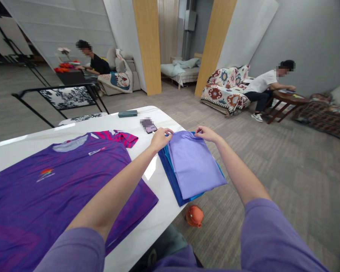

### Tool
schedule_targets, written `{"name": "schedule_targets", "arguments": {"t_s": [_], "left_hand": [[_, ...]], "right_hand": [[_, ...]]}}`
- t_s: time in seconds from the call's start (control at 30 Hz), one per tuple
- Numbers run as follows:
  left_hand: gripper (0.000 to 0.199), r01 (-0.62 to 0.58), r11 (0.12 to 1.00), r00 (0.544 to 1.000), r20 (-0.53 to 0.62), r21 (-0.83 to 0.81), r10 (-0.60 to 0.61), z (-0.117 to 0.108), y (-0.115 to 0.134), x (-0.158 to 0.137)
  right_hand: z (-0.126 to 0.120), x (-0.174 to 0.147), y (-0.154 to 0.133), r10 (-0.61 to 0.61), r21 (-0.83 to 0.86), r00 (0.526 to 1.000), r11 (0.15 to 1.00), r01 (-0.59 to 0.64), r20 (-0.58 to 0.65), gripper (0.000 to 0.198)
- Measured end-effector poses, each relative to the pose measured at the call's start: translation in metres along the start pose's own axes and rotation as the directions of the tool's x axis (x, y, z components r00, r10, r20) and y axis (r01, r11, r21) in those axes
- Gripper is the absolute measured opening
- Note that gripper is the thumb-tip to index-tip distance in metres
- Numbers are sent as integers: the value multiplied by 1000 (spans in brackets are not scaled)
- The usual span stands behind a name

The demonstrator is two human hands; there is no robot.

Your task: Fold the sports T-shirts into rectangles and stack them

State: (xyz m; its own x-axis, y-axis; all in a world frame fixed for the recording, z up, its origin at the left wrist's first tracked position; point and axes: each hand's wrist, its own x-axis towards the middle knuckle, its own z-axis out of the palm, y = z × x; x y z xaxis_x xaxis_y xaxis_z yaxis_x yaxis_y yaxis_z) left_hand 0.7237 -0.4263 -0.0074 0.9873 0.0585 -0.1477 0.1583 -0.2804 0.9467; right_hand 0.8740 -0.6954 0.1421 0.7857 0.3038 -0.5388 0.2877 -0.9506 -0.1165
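Note:
A folded lavender shirt point(195, 162) lies on top of a stack of folded blue shirts point(171, 181) at the table's right edge. My left hand point(161, 139) pinches the far left corner of the lavender shirt. At its far right corner, my right hand point(206, 134) grips the cloth between thumb and fingers. Left of the stack, a purple T-shirt point(82, 181) with pink patterned sleeves is spread flat, front side up, partly covered by my left forearm.
The white table point(147, 141) also carries a phone point(150, 127) and a dark green case point(127, 113). Behind it stands a black-framed chair point(69, 97). An orange object point(195, 216) is on the floor below the stack. Two people sit farther off, left and right.

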Motion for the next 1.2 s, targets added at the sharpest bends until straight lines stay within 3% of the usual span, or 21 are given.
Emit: {"name": "schedule_targets", "arguments": {"t_s": [0.1,0.2,0.33,0.4,0.5,0.6,0.7,0.77,1.0,1.2], "left_hand": [[26,-138,989,988,58,-49,141,-12,7,-31],[13,-207,975,959,183,-76,218,-18,10,-49],[28,-98,995,983,155,-4,98,-10,8,-34],[36,7,998,996,90,66,-13,-2,7,-19],[41,135,979,989,38,155,-143,9,5,-6],[45,156,967,985,37,200,-167,17,5,-3],[44,128,969,990,25,212,-136,20,7,-3],[43,121,970,992,9,209,-126,21,8,-2],[37,52,992,998,18,114,-55,11,13,-10],[40,-4,998,1000,10,-70,5,-33,36,-32]], "right_hand": [[-13,-36,6,-189,88,976,980,180,105,30],[-16,-58,5,-247,72,965,968,241,88,36],[-9,-47,-5,-194,-88,980,978,190,-49,35],[-4,-34,-11,-124,-183,991,977,112,-55,32],[2,-19,-14,-16,-268,997,963,-3,-71,44],[7,-13,-13,9,-300,999,954,-21,-41,48],[8,-13,-12,-37,-304,999,952,31,-15,32],[6,-14,-13,-62,-285,996,958,39,-71,25],[-24,-28,-37,-186,-56,962,982,178,-200,22],[-70,-56,-86,-230,-47,899,972,229,-372,25]]}}
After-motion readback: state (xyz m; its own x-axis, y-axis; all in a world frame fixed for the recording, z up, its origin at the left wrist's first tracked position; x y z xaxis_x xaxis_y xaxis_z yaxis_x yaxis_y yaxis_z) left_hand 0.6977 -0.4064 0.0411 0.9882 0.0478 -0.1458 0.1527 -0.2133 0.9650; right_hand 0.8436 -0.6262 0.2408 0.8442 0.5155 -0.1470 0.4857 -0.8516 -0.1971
